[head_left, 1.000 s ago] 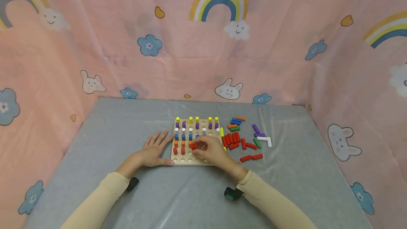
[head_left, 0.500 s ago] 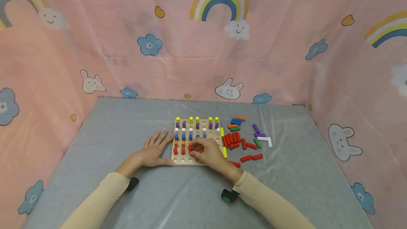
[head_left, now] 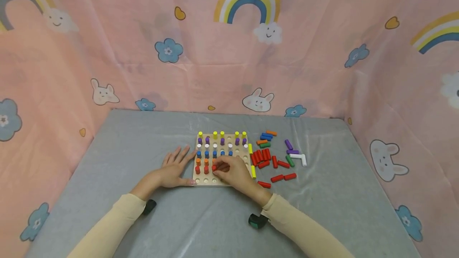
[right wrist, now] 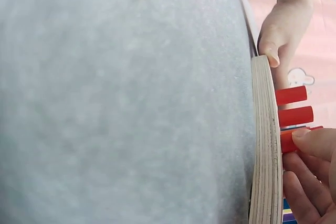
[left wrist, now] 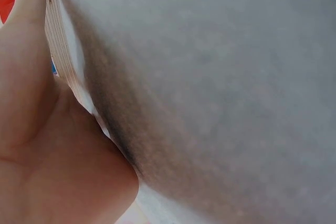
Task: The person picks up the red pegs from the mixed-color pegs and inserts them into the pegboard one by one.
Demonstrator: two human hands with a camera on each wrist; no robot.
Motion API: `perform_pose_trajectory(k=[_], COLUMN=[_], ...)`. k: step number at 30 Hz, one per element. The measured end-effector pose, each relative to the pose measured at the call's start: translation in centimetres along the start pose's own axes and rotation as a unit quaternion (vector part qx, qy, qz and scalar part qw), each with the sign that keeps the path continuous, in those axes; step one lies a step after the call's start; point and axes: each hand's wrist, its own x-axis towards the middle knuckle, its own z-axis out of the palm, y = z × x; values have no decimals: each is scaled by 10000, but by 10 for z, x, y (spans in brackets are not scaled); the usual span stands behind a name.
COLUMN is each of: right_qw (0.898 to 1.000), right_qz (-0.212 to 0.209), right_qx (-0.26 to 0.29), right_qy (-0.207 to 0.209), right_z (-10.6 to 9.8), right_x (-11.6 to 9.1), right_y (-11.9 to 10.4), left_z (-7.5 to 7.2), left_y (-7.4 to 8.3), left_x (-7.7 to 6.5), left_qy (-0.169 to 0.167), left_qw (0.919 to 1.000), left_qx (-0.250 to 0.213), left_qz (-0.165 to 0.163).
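Observation:
A wooden pegboard (head_left: 222,183) lies on the grey cloth, with rows of yellow, purple, white, blue, orange and red pegs standing in its holes. My right hand (head_left: 234,170) pinches a red peg (right wrist: 287,141) between thumb and fingers. That peg stands upright at the board's surface, third in the red row beside two other red pegs (head_left: 202,170). My left hand (head_left: 173,170) lies spread at the board's left edge, its thumb on the near left corner. Part of the board's right side is hidden under my right hand.
Loose red pegs (head_left: 277,178) lie scattered right of the board, with a white peg (head_left: 304,160), a purple peg (head_left: 288,145), a green peg (head_left: 289,161), and several blue and orange ones behind. A yellow peg (head_left: 253,172) lies against the board's right edge. Patterned pink cloth (head_left: 201,79) walls the table.
My right hand has brought the red peg slightly left and nearer, down into line with the other two red pegs. My left hand has stayed in place.

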Motion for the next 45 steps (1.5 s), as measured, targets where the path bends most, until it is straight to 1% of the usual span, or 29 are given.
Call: perform_pose_trajectory(k=[5,11,18,25,29,33,36,40,43,45], right_qw=[9999,9998,9998,9999,9998,9989,9985,9989,9989,9993], right_qz=[-21,-32,-19,37,22,-57,-96,-129,-70,4], right_qx=[-107,-147,-159,-101,-142,-411,-473,-433,-452,-373], right_qy=[-73,-106,-104,-101,-141,-222,-248,-91,30,38], right_z=[0,-1,0,0,-2,-6,-11,-20,-27,-33], right_x=[-1,-2,-3,-3,-3,-3,-4,-4,-6,-8], right_y=[0,0,0,-1,-3,-7,-11,-12,-10,-8], left_z=[1,-1,1,-1,-2,0,1,0,-1,-1], left_y=[-1,1,-1,2,3,0,-1,0,2,2], left_x=[1,2,3,1,0,1,2,1,1,1], left_qy=[0,-48,-34,-70,-76,-31,4,-16,-57,-67], left_qw=[10000,9999,10000,9993,9994,9999,10000,10000,9998,9998], left_qx=[5,90,22,291,281,111,-5,35,117,112], left_qz=[-25,-103,-83,-213,-210,-81,-9,-77,-151,-164])
